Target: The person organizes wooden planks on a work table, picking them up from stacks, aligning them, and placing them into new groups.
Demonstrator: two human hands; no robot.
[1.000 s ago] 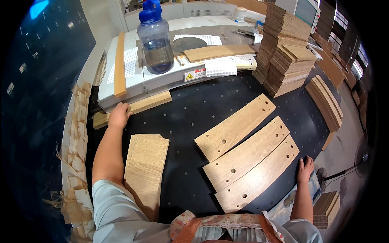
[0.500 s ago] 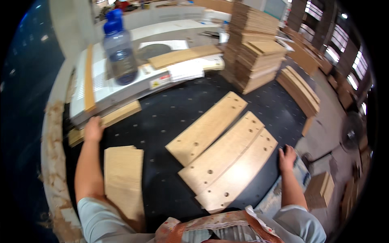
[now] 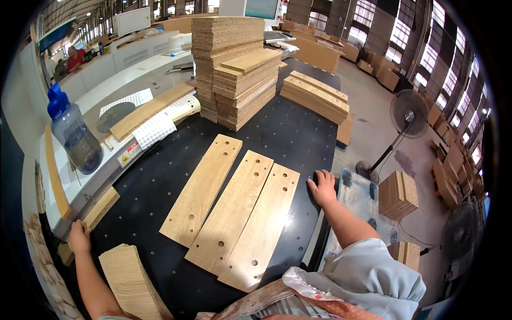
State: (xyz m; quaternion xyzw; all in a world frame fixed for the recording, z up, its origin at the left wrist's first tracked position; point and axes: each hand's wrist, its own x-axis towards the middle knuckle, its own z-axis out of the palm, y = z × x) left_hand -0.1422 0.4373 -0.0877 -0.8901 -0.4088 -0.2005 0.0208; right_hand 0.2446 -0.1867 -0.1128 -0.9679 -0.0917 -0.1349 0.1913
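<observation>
Three flat light-wood boards with drilled holes lie on the black work table: a left board (image 3: 202, 186), a middle board (image 3: 232, 205) and a right board (image 3: 261, 226). My left hand (image 3: 80, 238) is closed over a narrow wooden strip (image 3: 102, 209) beside the white machine edge; the fingertips are partly hidden. My right hand (image 3: 322, 189) rests at the table's right edge, fingers spread, holding nothing. A stack of light boards (image 3: 125, 272) stands beside my left forearm.
A tall board stack (image 3: 229, 69) stands at the table's far side, with a lower stack (image 3: 314, 98) to its right. A blue-capped bottle (image 3: 77, 133) stands on the white machine housing (image 3: 125, 162). Right of the table are a floor fan (image 3: 408, 117) and another board pile (image 3: 397, 194).
My view has turned right and lifted, so the table contents appear farther left. My left hand stays at the strip, and my right hand stays by the table's right edge. The boards lie as before.
</observation>
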